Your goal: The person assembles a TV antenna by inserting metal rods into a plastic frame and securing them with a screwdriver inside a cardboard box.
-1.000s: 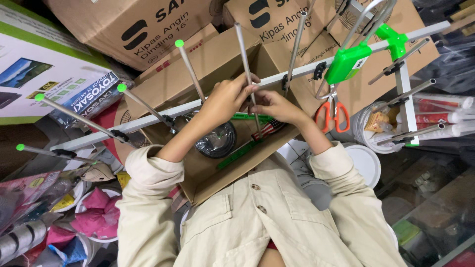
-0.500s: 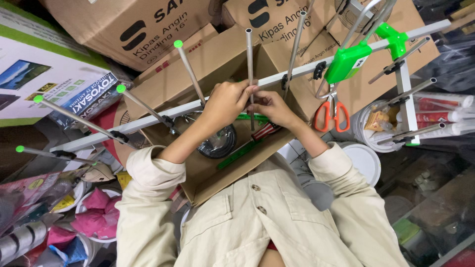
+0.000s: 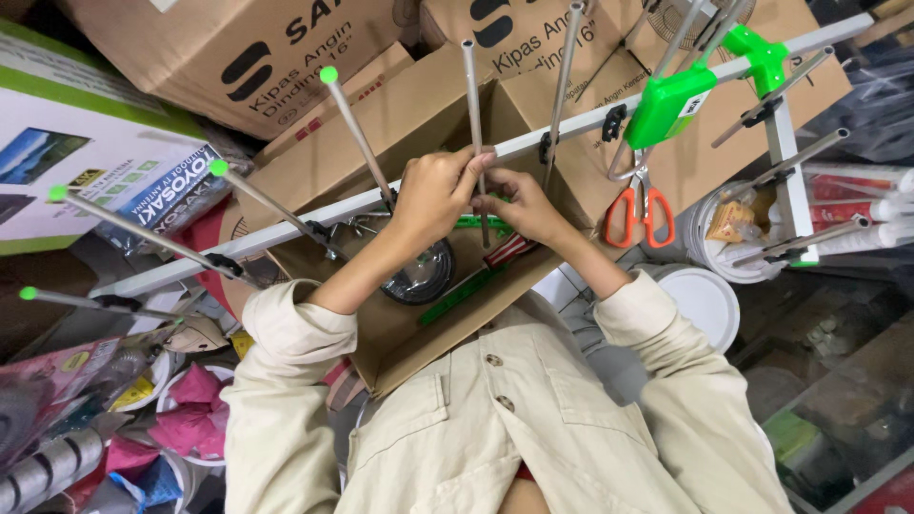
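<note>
A long white antenna boom (image 3: pixel 286 231) runs slantwise across the view, with several thin metal rods sticking out of it, some with green tips. My left hand (image 3: pixel 430 193) and my right hand (image 3: pixel 522 207) both pinch one bare metal rod (image 3: pixel 471 105) where it meets the boom. That rod stands nearly upright. Under my hands an open cardboard box (image 3: pixel 405 343) rests on my lap, holding a black cable coil (image 3: pixel 426 277) and green plastic strips (image 3: pixel 459 296).
A green plastic housing (image 3: pixel 669 103) sits on the boom at the right, with orange-handled scissors (image 3: pixel 639 215) hanging below it. Large cardboard boxes (image 3: pixel 286 57) stack up behind. White tubs (image 3: pixel 705 303) stand at the right, pink packets (image 3: pixel 195 419) at the lower left.
The rod between my hands has swung from leaning left to nearly upright. My hands stayed at the boom and shifted only slightly.
</note>
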